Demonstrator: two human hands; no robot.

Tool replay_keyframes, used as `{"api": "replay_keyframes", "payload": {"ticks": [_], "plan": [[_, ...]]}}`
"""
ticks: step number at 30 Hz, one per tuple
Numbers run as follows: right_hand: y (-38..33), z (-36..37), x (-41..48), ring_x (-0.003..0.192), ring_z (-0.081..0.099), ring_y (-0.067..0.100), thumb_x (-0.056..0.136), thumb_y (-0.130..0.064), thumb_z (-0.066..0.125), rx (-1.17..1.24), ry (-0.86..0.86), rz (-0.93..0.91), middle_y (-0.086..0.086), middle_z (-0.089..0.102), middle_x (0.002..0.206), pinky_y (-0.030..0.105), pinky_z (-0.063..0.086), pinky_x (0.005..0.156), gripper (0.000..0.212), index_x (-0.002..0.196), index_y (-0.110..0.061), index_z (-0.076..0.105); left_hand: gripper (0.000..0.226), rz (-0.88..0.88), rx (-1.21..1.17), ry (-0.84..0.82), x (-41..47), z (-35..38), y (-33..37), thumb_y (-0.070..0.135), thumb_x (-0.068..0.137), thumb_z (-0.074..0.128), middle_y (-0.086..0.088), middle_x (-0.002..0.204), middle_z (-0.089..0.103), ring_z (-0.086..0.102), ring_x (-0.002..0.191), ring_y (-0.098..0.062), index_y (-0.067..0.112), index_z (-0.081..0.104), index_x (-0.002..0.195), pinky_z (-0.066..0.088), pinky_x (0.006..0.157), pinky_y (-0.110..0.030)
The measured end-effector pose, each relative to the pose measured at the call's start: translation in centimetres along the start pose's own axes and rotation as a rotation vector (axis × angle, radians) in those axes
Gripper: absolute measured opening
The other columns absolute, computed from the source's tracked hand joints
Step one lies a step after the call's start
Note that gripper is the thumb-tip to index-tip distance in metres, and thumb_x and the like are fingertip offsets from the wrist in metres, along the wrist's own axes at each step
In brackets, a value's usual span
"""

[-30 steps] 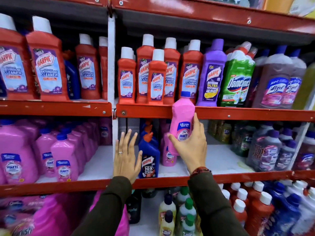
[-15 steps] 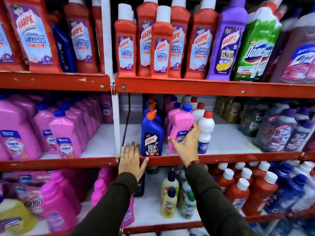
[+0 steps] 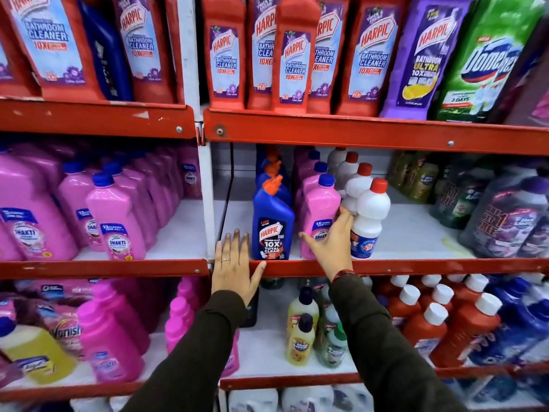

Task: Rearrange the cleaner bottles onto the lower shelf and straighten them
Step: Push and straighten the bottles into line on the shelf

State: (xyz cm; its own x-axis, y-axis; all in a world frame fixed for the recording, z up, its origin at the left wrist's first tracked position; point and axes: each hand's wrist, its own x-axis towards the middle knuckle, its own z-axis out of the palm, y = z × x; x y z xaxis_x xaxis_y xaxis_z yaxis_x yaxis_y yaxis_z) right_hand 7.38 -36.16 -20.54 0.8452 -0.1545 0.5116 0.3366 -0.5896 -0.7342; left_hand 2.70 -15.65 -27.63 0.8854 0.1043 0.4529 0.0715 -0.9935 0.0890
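Observation:
A pink Shakti bottle (image 3: 322, 203) with a blue cap stands upright at the front of a pink row on the middle shelf (image 3: 430, 267). My right hand (image 3: 331, 240) wraps its lower half, thumb on the left side, fingers wedged against the white red-capped bottle (image 3: 372, 209) on its right. On its left stands a blue Harpic bottle (image 3: 271, 224) that heads its own row. My left hand (image 3: 234, 264) lies flat and spread on the shelf's red front edge, just left of the blue bottle, holding nothing.
Red Harpic bathroom cleaners (image 3: 292, 58), a purple Harpic bottle and green Domex fill the shelf above. More pink Shakti bottles (image 3: 117, 221) fill the left bay. Bare white shelf lies right of the white bottles, before grey-purple bottles (image 3: 505, 221). Below are yellow, red-brown and blue bottles.
My right hand has brought the pink bottle down from in front of the upper shelf and set it on the middle shelf. The left hand stayed put; the view moved closer.

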Motion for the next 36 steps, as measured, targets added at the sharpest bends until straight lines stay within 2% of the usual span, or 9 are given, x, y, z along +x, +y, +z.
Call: {"api": "replay_keyframes", "payload": {"ticks": [4,9,15,18,20,24,26,32,36], "plan": [[0.1,0.0,-0.3,0.137,0.046,0.029,0.069,-0.031,0.091,-0.015,-0.003,0.038,0.013,0.037,0.146,0.044,0.045,0.114,0.108,0.151,-0.007,0.026,0.086,-0.007,-0.014,-0.043,0.2,0.4,-0.3,0.066,0.089,0.017,-0.018,0.159,0.031,0.025,0.149,-0.035,0.007,0.030,0.151,0.013,0.125,-0.047],[-0.9,-0.5,-1.1,0.138,0.042,0.034,0.080,-0.038,0.082,-0.071,-0.054,0.084,0.018,0.034,0.148,0.040,0.039,0.114,0.100,0.155,-0.005,0.024,0.081,-0.008,-0.085,-0.200,0.8,-1.1,-0.3,0.060,0.094,0.015,-0.013,0.166,0.005,-0.001,0.155,-0.027,0.009,0.005,0.157,-0.009,0.123,-0.043],[-3.8,-0.5,-5.8,0.126,0.043,0.014,0.101,-0.034,0.054,0.209,0.027,0.003,0.004,0.044,0.137,0.033,0.043,0.109,0.043,0.140,-0.016,0.047,0.052,-0.195,-0.931,-0.005,0.5,-3.7,1.7,0.036,0.104,0.027,-0.006,0.161,0.028,0.025,0.149,-0.019,0.022,0.020,0.155,0.019,0.125,-0.037],[-4.7,1.0,-6.6,0.144,0.037,0.011,0.103,-0.050,0.043,0.465,-0.227,0.191,-0.001,0.039,0.156,0.032,0.031,0.121,0.058,0.153,-0.022,0.037,0.048,-0.249,-1.392,-0.067,0.7,-4.9,3.4,0.032,0.106,0.024,0.000,0.158,0.033,0.038,0.141,-0.013,0.028,0.019,0.154,0.036,0.117,-0.035],[-4.8,1.9,-6.5,0.148,0.034,0.009,0.092,-0.073,0.039,0.596,-0.326,0.290,-0.006,0.037,0.161,0.037,0.027,0.125,0.079,0.157,-0.027,0.032,0.044,-0.261,-1.539,-0.065,1.0,-5.4,4.1,0.022,0.106,0.023,0.004,0.142,0.046,0.052,0.123,-0.003,0.027,0.024,0.150,0.051,0.098,-0.019],[-4.7,2.0,-6.1,0.140,0.048,0.008,0.095,-0.070,0.035,0.726,-0.400,0.328,-0.011,0.054,0.145,0.035,0.038,0.119,0.064,0.146,-0.033,0.046,0.043,-0.302,-1.619,-0.066,1.5,-5.5,4.6,0.014,0.103,0.028,0.017,0.119,0.054,0.057,0.106,0.002,0.033,0.031,0.142,0.055,0.074,-0.010],[-4.4,2.1,-5.9,0.138,0.051,0.010,0.098,-0.064,0.037,0.741,-0.394,0.319,-0.010,0.057,0.142,0.037,0.039,0.118,0.049,0.138,-0.038,0.049,0.048,-0.304,-1.631,-0.075,1.6,-5.4,4.8,0.014,0.103,0.031,0.013,0.123,0.055,0.057,0.108,0.000,0.031,0.027,0.148,0.055,0.080,-0.015],[-3.8,2.6,-5.7,0.139,0.049,0.013,0.077,-0.089,0.044,0.679,-0.416,0.337,-0.004,0.050,0.152,0.047,0.039,0.118,0.094,0.152,-0.033,0.038,0.054,-0.344,-1.574,-0.111,1.5,-4.8,4.5,0.037,0.093,0.045,0.002,0.144,0.051,0.054,0.128,-0.016,0.047,0.030,0.144,0.042,0.113,-0.047],[-2.6,2.3,-6.0,0.142,0.046,0.011,0.082,-0.086,0.041,0.643,-0.337,0.338,-0.009,0.049,0.152,0.046,0.036,0.120,0.084,0.149,-0.036,0.042,0.059,-0.378,-1.397,-0.022,1.1,-3.7,4.8,0.063,0.085,0.041,0.002,0.154,0.037,0.040,0.141,-0.017,0.053,0.029,0.142,0.033,0.118,-0.049]]}}
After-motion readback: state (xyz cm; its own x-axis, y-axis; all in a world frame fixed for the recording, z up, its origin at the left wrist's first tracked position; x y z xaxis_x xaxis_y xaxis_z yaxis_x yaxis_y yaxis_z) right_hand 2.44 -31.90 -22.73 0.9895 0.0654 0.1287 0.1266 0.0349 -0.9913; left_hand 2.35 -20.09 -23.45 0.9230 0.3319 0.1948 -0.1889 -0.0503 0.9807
